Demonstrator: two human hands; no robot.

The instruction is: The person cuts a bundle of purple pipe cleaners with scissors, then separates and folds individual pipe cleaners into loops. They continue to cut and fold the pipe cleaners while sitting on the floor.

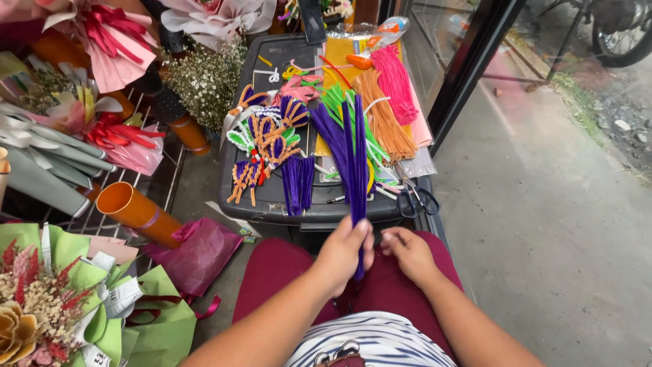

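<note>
My left hand [343, 253] is closed around a bundle of long purple pipe cleaners [357, 163], held upright over my lap with the lower ends sticking out below the fist. My right hand [407, 253] sits just to the right of it, fingers curled, thumb and fingertips near the bundle's lower end; I cannot tell if it touches the stems. Both hands hover in front of a dark plastic bin lid [272, 197] used as a work surface.
On the lid lie orange [384, 115], pink [395, 81] and green [339, 102] pipe cleaners, a short purple bunch [297, 183], finished purple-and-orange pieces [261, 146] and black scissors [418, 198]. Wrapped bouquets, orange tubes [136, 214] and green paper crowd the left. A concrete floor lies at the right.
</note>
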